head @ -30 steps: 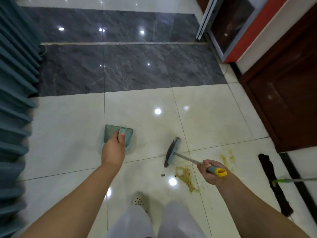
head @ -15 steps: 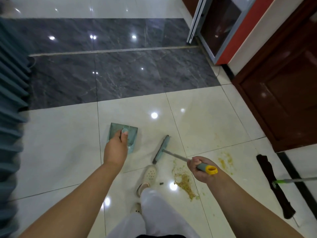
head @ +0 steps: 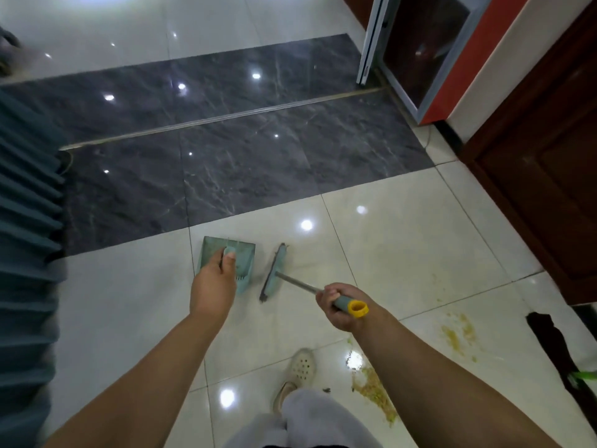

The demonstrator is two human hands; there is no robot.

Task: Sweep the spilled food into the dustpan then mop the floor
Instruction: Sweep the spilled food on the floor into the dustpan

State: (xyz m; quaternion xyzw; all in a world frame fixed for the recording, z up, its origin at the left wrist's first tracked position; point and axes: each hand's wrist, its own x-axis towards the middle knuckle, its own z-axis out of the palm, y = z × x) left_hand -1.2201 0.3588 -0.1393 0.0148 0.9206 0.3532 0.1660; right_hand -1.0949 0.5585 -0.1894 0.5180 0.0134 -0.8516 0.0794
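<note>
The left hand (head: 211, 294) is curled around the handle of the one teal dustpan (head: 245, 263), its fingers (head: 230, 258) closed on the grip so that nothing of the handle shows beyond its tip. The right hand (head: 339, 303) is clamped on the grey grip of the one broom (head: 274, 273), just ahead of its yellow end ring; the teal broom head is held just beside the dustpan, to its right. Two patches of spilled food (head: 374, 391) can be counted on the pale floor tiles (head: 403, 240), one partly hidden under the right forearm, the other further right. One black mop (head: 549, 341) lies at the right edge. One shoe (head: 300, 370) stands near the closer patch.
</note>
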